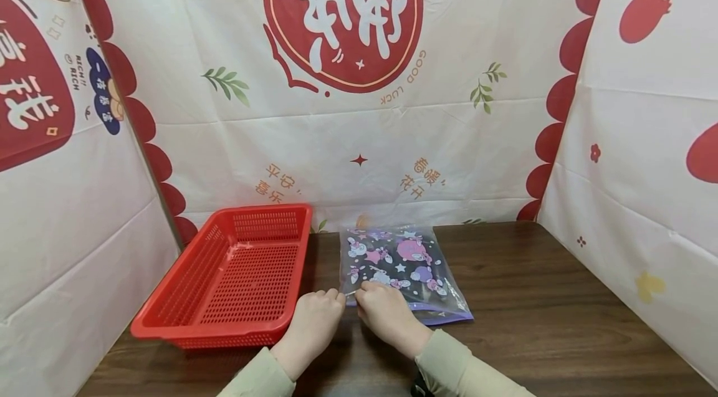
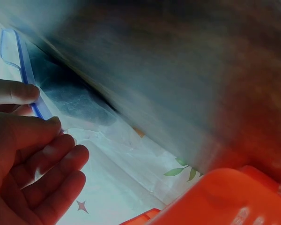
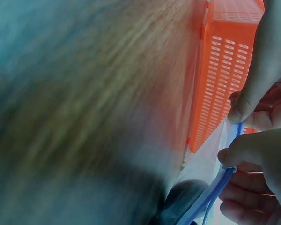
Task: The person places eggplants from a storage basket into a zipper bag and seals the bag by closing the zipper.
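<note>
A clear zip bag (image 1: 392, 260) printed with pink, purple and white cartoon figures lies on the table, its purple-blue zip edge (image 1: 443, 316) towards me. My left hand (image 1: 318, 316) pinches the left end of that edge between thumb and forefinger, its other fingers loosely curled. Close beside it, my right hand (image 1: 389, 313) pinches the zip strip at a small pale slider (image 3: 229, 167). In the right wrist view the strip (image 3: 218, 190) curves down from the fingers. Something dark (image 2: 70, 89) shows through the plastic in the left wrist view.
A red plastic basket (image 1: 140, 325) with slotted sides stands to the left of the bag, close to my left forearm. Brown wooden table (image 1: 521, 297) stretches to the right. White printed cloth (image 1: 359, 129) hangs behind and along both sides.
</note>
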Motion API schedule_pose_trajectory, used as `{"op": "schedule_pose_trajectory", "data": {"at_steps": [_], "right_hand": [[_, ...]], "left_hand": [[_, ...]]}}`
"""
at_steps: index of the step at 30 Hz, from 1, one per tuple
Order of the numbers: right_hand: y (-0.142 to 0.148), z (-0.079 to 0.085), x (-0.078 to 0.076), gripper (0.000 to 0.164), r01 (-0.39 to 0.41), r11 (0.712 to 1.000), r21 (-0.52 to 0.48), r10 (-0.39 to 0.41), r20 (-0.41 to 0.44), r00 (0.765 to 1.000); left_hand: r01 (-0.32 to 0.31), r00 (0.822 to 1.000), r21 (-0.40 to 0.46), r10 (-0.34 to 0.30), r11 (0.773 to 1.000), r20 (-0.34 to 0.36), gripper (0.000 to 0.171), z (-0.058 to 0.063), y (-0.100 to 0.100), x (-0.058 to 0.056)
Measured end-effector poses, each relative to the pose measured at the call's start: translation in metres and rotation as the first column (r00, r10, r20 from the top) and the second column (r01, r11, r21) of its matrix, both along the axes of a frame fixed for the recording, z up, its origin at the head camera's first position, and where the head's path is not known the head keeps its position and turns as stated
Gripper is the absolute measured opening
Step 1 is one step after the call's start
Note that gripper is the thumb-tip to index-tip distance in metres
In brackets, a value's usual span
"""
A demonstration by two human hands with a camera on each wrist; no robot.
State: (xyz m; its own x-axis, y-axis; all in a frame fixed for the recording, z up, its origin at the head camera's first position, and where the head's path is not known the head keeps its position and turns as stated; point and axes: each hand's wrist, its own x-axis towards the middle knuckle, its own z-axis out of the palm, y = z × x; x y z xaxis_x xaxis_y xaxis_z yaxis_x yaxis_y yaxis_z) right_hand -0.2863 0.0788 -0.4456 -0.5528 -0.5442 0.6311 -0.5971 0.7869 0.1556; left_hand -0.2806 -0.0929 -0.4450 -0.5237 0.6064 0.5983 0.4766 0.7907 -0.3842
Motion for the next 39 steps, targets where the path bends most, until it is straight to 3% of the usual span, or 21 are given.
{"op": "schedule_pose_trajectory", "data": {"at_steps": [10, 22, 39], "right_hand": [[0.0005, -0.0002, -0.0007, 0.019, 0.013, 1.000, 0.012, -0.014, 0.019, 1.000], [0.0018, 0.0015, 0.0010, 0.016, 0.023, 1.000, 0.013, -0.024, 0.068, 0.997], [0.0065, -0.0005, -0.0003, 0.016, 0.018, 1.000, 0.022, -0.019, 0.052, 0.998]], "left_hand": [[0.005, 1.000, 0.007, -0.005, 1.000, -0.010, 0.012, -0.0019, -0.0009, -0.0013], [-0.010, 1.000, -0.002, 0.010, 1.000, 0.028, 0.010, -0.0007, -0.0002, -0.0017], [-0.007, 1.000, 0.004, 0.007, 1.000, 0.023, 0.013, -0.0023, 0.0001, -0.0021]]}}
